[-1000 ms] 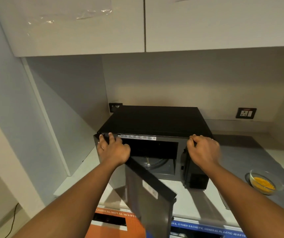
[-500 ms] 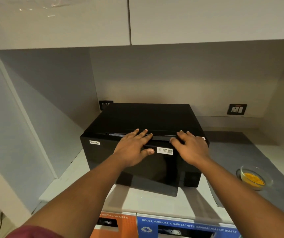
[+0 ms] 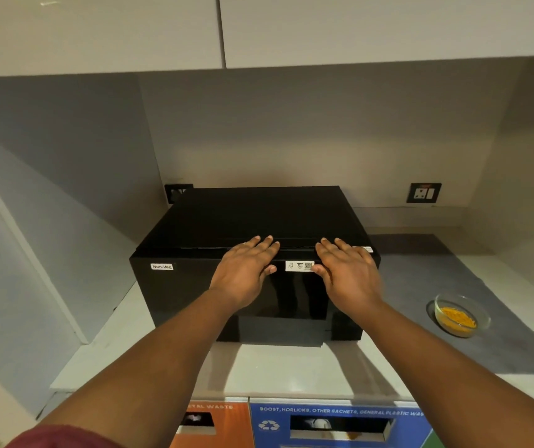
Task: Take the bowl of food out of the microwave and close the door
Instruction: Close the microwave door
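Observation:
The black microwave stands on the counter with its door flush against the front. My left hand lies flat on the upper edge of the door, fingers spread, holding nothing. My right hand rests flat beside it, to the right of a small white QR sticker. A clear glass bowl of yellow food sits on the grey mat to the right of the microwave, apart from both hands.
The pale counter runs along the front edge. Below it are an orange bin front and a blue bin front. Wall sockets sit behind the microwave. Cabinets hang overhead, and a wall panel closes the left side.
One second ago the door stood open with my left hand on it and my right hand on the microwave's top right. The door has swung shut and both hands now lie flat on it.

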Available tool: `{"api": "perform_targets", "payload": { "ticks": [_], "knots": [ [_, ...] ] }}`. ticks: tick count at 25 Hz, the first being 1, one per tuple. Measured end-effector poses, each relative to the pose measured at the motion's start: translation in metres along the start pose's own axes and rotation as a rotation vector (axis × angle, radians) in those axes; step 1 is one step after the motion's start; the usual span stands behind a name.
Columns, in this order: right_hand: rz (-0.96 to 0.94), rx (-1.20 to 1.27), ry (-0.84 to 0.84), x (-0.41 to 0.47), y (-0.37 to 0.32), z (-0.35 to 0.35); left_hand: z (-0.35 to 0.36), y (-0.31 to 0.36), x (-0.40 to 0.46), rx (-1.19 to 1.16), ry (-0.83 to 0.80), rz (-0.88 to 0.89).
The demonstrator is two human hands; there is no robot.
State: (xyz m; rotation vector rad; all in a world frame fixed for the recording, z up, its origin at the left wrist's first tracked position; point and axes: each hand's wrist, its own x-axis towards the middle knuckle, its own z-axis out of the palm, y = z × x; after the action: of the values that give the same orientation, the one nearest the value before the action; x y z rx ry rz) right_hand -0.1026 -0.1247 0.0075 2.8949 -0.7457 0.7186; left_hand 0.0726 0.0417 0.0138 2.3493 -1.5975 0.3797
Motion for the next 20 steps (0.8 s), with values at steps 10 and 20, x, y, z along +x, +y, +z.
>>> {"api": "perform_targets", "payload": {
  "ticks": [10, 20],
  "knots": [
    [0.018, -0.007, 0.047, 0.0024, -0.0005, 0.0053, 0.0083, 0.0001, 0.004, 0.015, 0.058, -0.016],
    [0.013, -0.006, 0.055, 0.004, -0.0008, 0.0073, 0.0067, 0.0081, 0.0025, 0.001, 0.063, -0.075]
  ]
}}
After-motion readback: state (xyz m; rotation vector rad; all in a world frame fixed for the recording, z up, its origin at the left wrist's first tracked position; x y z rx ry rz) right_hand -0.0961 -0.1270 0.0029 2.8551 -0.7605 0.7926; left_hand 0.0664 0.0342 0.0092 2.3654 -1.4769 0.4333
